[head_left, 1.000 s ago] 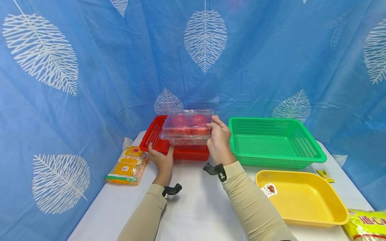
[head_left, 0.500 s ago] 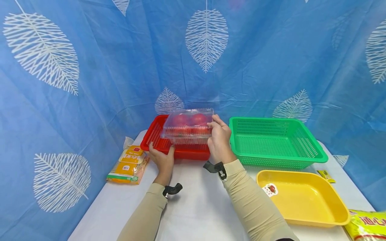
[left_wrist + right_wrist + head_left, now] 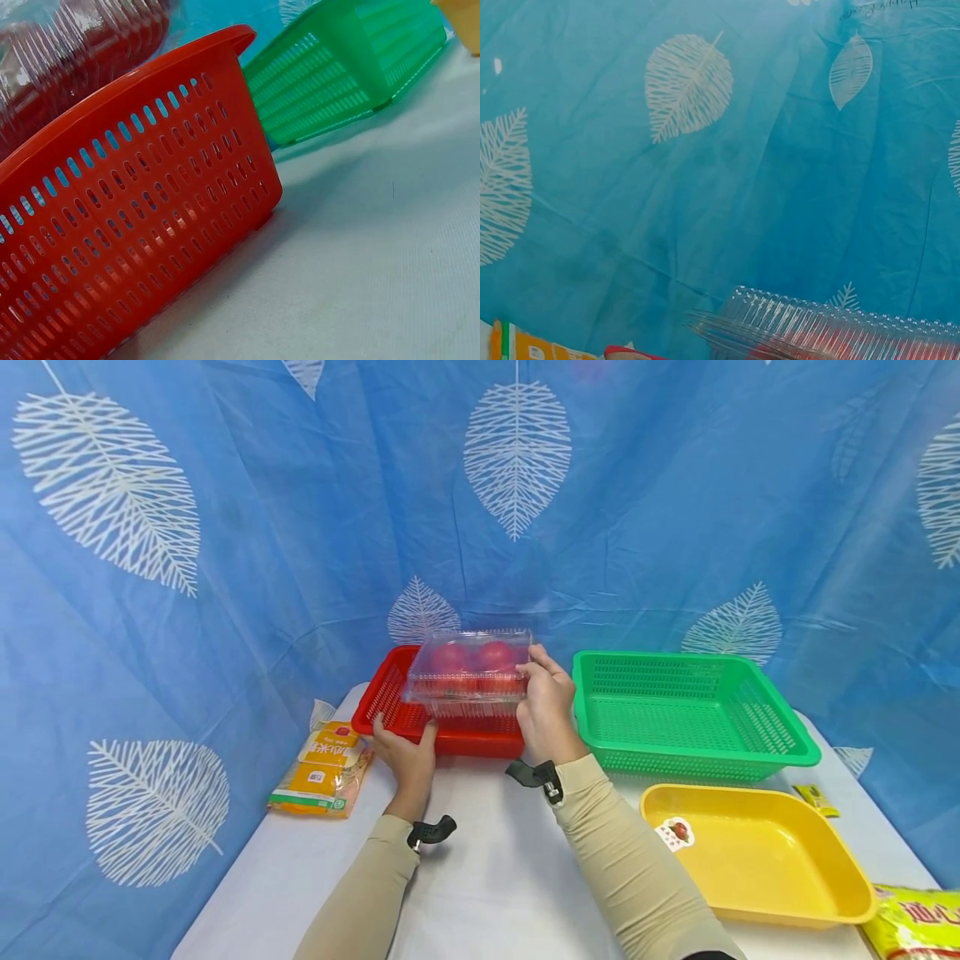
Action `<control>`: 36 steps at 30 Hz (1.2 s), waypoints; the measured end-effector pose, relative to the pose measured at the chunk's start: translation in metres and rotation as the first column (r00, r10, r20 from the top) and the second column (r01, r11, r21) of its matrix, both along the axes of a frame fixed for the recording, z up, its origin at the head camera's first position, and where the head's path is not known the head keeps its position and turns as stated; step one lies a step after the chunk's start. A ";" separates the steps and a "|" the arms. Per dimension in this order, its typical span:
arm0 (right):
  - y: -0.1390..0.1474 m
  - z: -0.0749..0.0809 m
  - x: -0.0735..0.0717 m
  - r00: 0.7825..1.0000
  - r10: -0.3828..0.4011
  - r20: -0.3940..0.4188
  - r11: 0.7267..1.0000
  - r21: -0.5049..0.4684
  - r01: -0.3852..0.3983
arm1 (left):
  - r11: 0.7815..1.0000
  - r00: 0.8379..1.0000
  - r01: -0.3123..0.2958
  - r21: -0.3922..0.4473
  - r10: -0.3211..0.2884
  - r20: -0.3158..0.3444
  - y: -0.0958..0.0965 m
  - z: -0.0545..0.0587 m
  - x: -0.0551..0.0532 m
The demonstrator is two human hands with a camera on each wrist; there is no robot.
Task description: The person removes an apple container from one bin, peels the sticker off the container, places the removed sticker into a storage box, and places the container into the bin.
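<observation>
A clear plastic clamshell box (image 3: pixel 468 668) with round red fruit inside is held tilted over the red basket (image 3: pixel 480 745). My right hand (image 3: pixel 547 706) grips the box by its right end, thumb on the near side. At the front left of the red basket, my left hand (image 3: pixel 405 760) holds the rim, its thumb and fingers spread along it. The basket's slotted wall (image 3: pixel 135 217) fills much of the left wrist view, with the box (image 3: pixel 82 52) above its rim. Neither hand's grip shows clearly in the wrist views; the box (image 3: pixel 832 330) appears low in the right one.
A green basket (image 3: pixel 693 762) stands right of the red one. Nearer me is a yellow tray (image 3: pixel 750 860) bearing a fruit sticker. An orange food bag (image 3: pixel 318 772) lies at left, a yellow bag (image 3: pixel 915 918) at right, a small yellow packet (image 3: pixel 816 800) beyond the tray.
Both hands, the box and the red basket keep practically the same places. The whole head view has shifted very slightly.
</observation>
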State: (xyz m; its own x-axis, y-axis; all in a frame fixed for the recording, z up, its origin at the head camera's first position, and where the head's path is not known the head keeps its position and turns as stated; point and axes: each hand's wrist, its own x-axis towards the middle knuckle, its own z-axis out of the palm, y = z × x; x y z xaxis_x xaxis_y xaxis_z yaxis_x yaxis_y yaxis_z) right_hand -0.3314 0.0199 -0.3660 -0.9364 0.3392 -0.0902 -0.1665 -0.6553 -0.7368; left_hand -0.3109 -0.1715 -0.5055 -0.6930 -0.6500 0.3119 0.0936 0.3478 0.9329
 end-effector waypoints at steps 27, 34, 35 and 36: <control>-0.005 -0.010 -0.010 0.999 -0.040 0.022 0.999 0.012 0.040 | 1.000 1.000 -0.005 -0.029 0.005 -0.025 0.000 -0.002 0.000; -0.006 -0.012 -0.015 0.999 -0.042 0.031 0.999 0.014 0.041 | 1.000 1.000 -0.014 -0.024 0.014 -0.013 0.000 -0.002 -0.002; -0.006 -0.012 -0.015 0.999 -0.045 0.031 0.999 0.015 0.045 | 1.000 1.000 -0.013 -0.023 0.013 -0.014 0.000 -0.002 -0.002; -0.006 -0.013 -0.016 0.998 -0.050 0.031 0.999 0.017 0.050 | 1.000 1.000 -0.012 -0.022 0.011 -0.015 0.000 -0.002 -0.002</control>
